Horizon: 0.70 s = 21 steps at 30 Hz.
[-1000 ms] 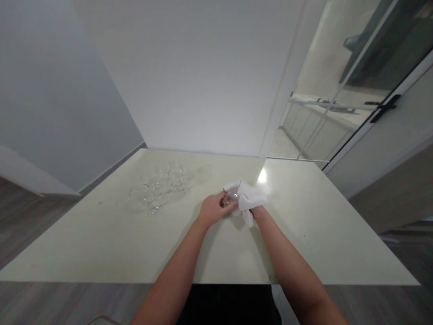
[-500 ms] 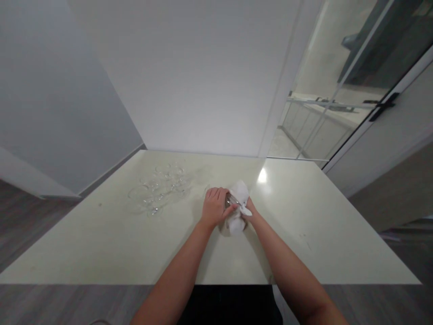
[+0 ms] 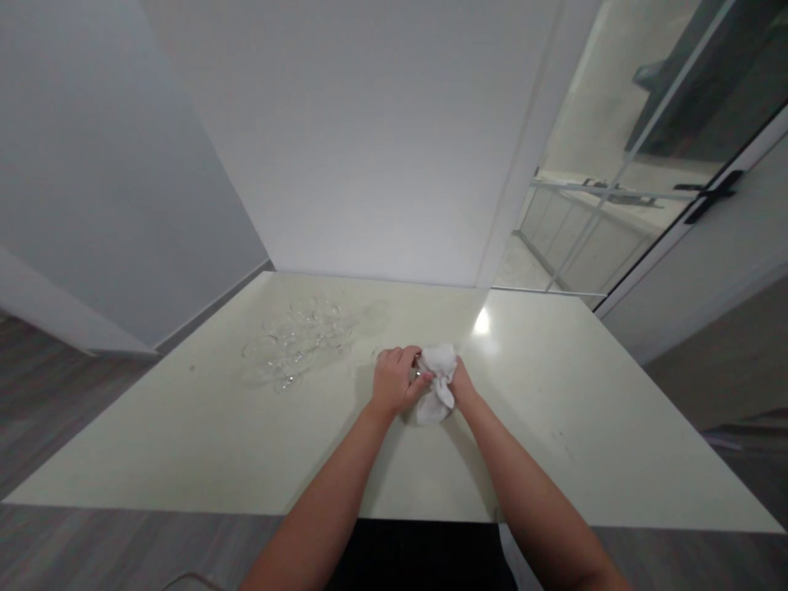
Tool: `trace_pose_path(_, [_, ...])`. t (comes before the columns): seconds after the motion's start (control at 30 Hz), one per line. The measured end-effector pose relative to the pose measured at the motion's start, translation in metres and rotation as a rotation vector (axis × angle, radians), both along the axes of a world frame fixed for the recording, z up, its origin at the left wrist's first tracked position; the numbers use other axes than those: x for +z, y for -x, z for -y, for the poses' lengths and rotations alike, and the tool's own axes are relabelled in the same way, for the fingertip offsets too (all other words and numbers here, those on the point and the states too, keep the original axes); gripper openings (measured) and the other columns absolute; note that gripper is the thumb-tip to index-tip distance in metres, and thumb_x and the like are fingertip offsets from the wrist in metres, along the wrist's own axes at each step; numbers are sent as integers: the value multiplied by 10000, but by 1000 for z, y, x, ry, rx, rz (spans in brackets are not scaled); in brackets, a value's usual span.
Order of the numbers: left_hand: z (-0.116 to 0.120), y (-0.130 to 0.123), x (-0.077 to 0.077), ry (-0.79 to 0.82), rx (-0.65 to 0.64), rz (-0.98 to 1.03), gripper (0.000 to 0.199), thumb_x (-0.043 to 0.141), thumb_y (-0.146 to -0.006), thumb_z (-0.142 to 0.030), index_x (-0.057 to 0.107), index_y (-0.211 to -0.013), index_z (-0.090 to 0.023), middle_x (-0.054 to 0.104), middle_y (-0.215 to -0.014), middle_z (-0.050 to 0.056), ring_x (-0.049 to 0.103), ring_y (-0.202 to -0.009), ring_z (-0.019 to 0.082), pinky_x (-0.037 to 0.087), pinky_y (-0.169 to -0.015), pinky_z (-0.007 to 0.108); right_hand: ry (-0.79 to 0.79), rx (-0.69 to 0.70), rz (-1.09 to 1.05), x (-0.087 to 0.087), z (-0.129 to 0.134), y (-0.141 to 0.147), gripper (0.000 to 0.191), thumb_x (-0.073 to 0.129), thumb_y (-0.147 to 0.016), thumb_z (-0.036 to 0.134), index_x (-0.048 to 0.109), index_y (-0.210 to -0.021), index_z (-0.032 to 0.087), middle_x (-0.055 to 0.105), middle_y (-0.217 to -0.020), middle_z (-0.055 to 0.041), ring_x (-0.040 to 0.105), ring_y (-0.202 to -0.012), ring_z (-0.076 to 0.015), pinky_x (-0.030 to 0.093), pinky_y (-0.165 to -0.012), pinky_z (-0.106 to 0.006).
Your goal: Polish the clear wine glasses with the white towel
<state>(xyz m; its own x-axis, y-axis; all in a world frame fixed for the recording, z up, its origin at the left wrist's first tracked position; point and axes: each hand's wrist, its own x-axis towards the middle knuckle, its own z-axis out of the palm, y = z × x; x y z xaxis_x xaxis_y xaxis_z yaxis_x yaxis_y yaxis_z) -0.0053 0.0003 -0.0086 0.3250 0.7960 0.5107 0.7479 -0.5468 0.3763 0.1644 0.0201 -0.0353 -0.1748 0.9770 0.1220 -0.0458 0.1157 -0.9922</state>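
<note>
In the head view, my left hand is closed around a clear glass, which lies mostly hidden behind my fingers and a cloth. The white cloth is bunched up against the glass, with folds hanging down the near side. My right hand grips that cloth from the right; its fingers are largely covered. Both hands are close together over the middle of the pale table. Whether the cloth reaches inside the glass, I cannot tell.
Several clear glasses stand in a cluster on the left part of the table. A white wall panel rises behind the table's far edge. At the right back is a glazed door with a black handle.
The cloth has shifted in my right hand and now covers more of the glass, which showed more plainly before. My hands stay in nearly the same place; the camera view has moved slightly.
</note>
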Motion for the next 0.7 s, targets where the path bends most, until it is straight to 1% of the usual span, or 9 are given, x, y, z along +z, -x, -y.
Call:
trace_pose_path(0.07, [0, -3, 2, -120, -42, 29, 554, 412, -874, -627, 572, -1123, -159, 652, -1021, 132, 551, -964, 279, 332, -881, 395, -171, 6, 100, -1, -1, -2, 222, 692, -656, 402, 685, -792, 227, 720, -909, -57, 616, -1036, -268, 435, -1037, -409])
trace_pose_path(0.1, [1, -4, 3, -161, -56, 27, 580, 393, -877, -641, 568, -1134, -152, 648, -1049, 136, 544, -982, 282, 330, -893, 405, -241, 26, 145, -2, 0, -3, 271, 679, -672, 448, 693, -834, 231, 722, -953, -69, 619, -1055, -274, 419, -1056, -424])
trace_pose_path(0.2, [0, -5, 3, -187, -57, -19, 602, 320, -902, -655, 578, -1099, -147, 654, -990, 121, 549, -925, 269, 333, -860, 408, -349, 67, 228, -2, 1, -7, 337, 643, -698, 519, 703, -858, 228, 719, -1017, -99, 623, -1079, -296, 426, -1048, -450])
trace_pose_path(0.3, [0, -6, 2, -175, -39, -68, 623, 302, -895, -684, 594, -1054, -157, 656, -924, 107, 551, -870, 257, 329, -821, 401, -388, 113, 279, 2, 2, -8, 333, 649, -681, 519, 702, -808, 216, 726, -969, -108, 648, -1011, -305, 475, -983, -455])
trace_pose_path(0.37, [1, -5, 2, -179, -24, -81, 619, 312, -890, -691, 598, -1036, -162, 654, -901, 103, 552, -860, 254, 325, -807, 395, -393, 169, 307, 8, 1, -7, 326, 640, -689, 507, 705, -800, 207, 730, -934, -102, 661, -954, -292, 497, -946, -445])
trace_pose_path(0.47, [0, -5, 0, -172, -16, -88, 581, 355, -890, -673, 600, -1026, -164, 654, -889, 98, 555, -857, 251, 322, -797, 386, -395, 205, 339, 14, -2, -4, 322, 611, -729, 489, 713, -827, 199, 730, -942, -92, 662, -928, -263, 505, -930, -414])
trace_pose_path(0.57, [-3, -5, -1, -156, -15, -105, 543, 414, -882, -651, 598, -1029, -163, 659, -905, 97, 559, -867, 253, 322, -799, 387, -417, 180, 376, 14, -5, -1, 291, 604, -738, 458, 716, -824, 203, 730, -913, -94, 656, -928, -264, 497, -945, -414])
trace_pose_path(0.63, [-5, -5, -3, -144, -12, -113, 518, 447, -875, -636, 591, -1046, -169, 663, -931, 97, 564, -888, 256, 324, -809, 388, -450, 150, 397, 10, -8, -1, 259, 601, -727, 428, 713, -807, 209, 728, -892, -100, 654, -920, -275, 493, -953, -429])
trace_pose_path(0.7, [-6, -5, -3, -130, -12, -109, 492, 471, -875, -609, 581, -1073, -172, 666, -966, 100, 570, -907, 257, 329, -818, 390, -472, 111, 424, 3, -8, -4, 237, 593, -714, 391, 711, -819, 215, 725, -922, -105, 652, -940, -284, 493, -961, -438])
